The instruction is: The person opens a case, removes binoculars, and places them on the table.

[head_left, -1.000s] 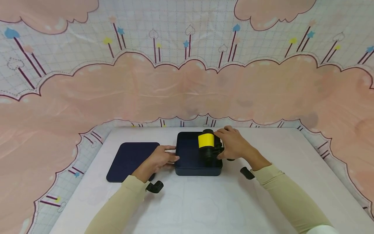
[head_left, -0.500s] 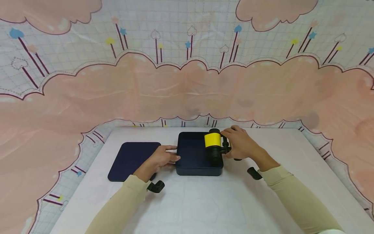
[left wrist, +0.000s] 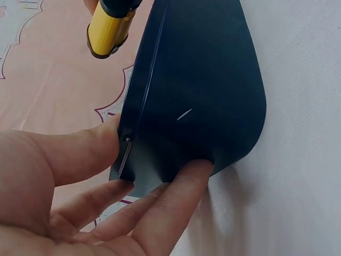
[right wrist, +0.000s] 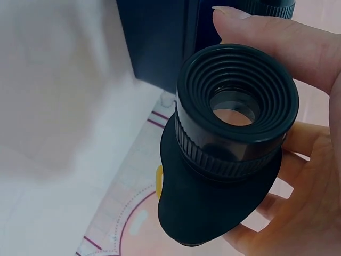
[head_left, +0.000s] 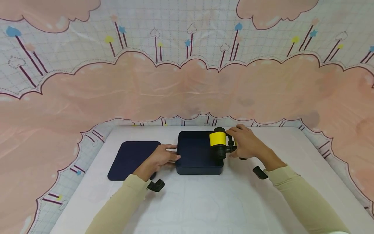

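My right hand grips a pair of black and yellow binoculars from its right side, held at the right rim of a dark blue box. One barrel overlaps the box's inside in the head view. The right wrist view looks onto a ribbed black eyepiece, with the thumb above it and fingers behind. With fingers nearly straight, my left hand touches the box's left wall. In the left wrist view the fingertips lie against that dark wall, the thumb near its rim. The box stands uncovered.
A flat dark blue lid with rounded corners lies left of the box, partly under my left forearm. A white cloth covers the table. Patterned pink and white sheeting rises behind. Small black cameras sit on both wrists.
My right hand has carried the binoculars rightward, from over the box's right half to its right rim. The left hand stays against the box; the lid has not moved.
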Tool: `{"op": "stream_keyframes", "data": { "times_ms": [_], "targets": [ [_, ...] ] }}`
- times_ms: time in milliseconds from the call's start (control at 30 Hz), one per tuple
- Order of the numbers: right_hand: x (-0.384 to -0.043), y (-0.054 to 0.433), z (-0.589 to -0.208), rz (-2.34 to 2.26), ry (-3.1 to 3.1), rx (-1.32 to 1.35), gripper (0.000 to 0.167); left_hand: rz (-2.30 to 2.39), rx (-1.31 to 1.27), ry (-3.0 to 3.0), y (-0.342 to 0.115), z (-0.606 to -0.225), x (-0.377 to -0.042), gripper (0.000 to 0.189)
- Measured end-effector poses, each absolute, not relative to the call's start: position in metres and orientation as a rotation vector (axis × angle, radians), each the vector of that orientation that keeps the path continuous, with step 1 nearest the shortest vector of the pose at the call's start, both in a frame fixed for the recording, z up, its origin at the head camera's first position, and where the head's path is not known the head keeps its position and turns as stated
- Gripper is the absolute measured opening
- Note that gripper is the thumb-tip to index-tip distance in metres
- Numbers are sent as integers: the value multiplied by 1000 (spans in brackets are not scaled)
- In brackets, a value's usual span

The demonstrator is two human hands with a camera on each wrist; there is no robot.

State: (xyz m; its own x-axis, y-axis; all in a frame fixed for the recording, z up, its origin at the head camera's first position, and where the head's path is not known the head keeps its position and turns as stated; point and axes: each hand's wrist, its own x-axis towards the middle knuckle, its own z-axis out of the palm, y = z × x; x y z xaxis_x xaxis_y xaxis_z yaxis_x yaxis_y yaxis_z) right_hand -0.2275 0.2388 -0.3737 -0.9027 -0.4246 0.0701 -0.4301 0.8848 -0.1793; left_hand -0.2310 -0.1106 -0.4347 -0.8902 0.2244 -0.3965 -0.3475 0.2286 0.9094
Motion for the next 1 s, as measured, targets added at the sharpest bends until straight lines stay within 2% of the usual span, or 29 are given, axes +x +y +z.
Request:
{"op": "stream_keyframes", "data": {
  "times_ms": [1000],
  "targets": [
    [-223,277,-373,344,-3029,651,88,1714,-119,2059,-111,-436,-233,68]
  ]
}}
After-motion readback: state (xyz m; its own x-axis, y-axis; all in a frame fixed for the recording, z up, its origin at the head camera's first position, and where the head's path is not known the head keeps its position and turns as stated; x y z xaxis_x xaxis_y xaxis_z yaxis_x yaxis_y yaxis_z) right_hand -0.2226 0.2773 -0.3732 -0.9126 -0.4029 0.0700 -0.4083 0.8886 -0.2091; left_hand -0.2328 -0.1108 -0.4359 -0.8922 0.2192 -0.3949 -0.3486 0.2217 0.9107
